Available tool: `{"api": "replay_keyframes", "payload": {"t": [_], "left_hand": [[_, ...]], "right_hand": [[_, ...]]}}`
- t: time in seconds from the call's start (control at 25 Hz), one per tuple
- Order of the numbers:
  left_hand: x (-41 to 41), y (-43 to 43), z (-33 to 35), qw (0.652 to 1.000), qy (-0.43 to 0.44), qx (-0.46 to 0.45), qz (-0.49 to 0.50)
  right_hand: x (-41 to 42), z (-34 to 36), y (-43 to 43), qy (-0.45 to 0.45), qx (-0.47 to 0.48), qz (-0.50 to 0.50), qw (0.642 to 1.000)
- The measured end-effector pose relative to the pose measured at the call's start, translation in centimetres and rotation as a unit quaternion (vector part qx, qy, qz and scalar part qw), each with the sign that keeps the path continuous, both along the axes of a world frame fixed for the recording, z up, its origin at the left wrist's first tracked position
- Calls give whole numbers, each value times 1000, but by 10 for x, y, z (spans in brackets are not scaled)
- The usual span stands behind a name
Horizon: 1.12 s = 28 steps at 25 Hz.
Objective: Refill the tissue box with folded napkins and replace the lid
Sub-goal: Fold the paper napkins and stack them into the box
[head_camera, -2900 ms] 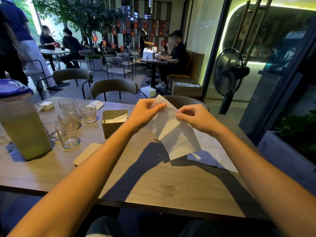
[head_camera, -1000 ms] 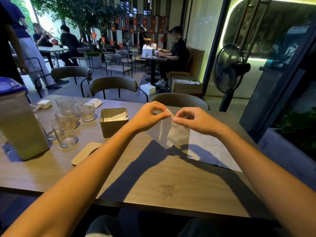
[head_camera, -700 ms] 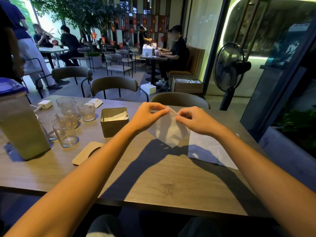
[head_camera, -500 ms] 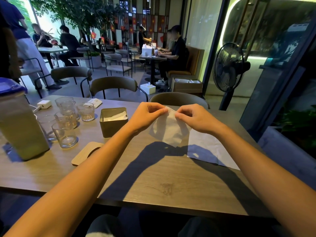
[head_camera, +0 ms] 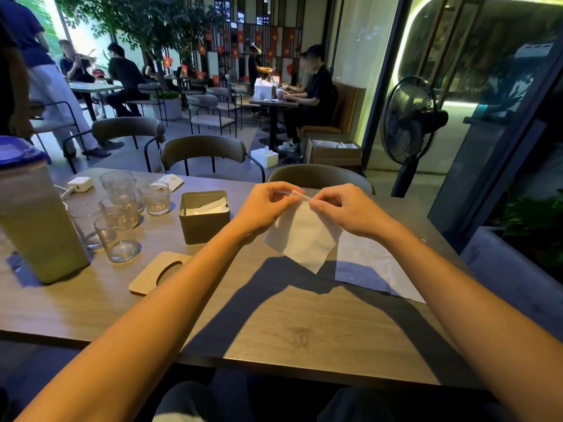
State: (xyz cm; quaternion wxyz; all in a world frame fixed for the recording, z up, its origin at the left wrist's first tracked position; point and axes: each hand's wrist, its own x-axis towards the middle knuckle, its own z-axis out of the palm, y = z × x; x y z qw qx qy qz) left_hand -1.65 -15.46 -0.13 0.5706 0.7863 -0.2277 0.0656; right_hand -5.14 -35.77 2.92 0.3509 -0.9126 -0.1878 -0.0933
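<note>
A white folded napkin [head_camera: 304,236] hangs above the wooden table [head_camera: 274,324], pinched at its top edge by my left hand [head_camera: 268,205] and my right hand [head_camera: 344,208], fingertips almost touching. Left of my hands stands the square olive tissue box [head_camera: 203,222], lid off, with folded white napkins showing inside. Its wooden lid [head_camera: 158,272], with an oval slot, lies flat on the table in front of the box. More flat white napkins [head_camera: 374,269] lie on the table under my right forearm.
Several empty glasses [head_camera: 117,239] stand left of the box, beside a tall pitcher [head_camera: 36,220] with a blue lid. A white charger [head_camera: 79,184] lies at the far left. Chairs [head_camera: 201,153] face the table's far edge; a standing fan [head_camera: 408,123] is at the right.
The napkin has been folded from a large open sheet into a smaller piece. My two hands have come together at its top edge and stayed above the same spot.
</note>
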Motion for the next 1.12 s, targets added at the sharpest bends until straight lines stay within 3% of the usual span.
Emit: {"api": "replay_keyframes", "payload": {"t": [0.52, 0.72, 1.12], "left_hand": [[8, 75, -10, 979, 120, -114, 121], [19, 118, -12, 952, 192, -173, 162], [75, 182, 0, 955, 54, -75, 281]], "right_hand": [[25, -20, 45, 99, 118, 15, 988], [48, -26, 91, 129, 94, 44, 986], [113, -17, 168, 162, 124, -41, 978]]}}
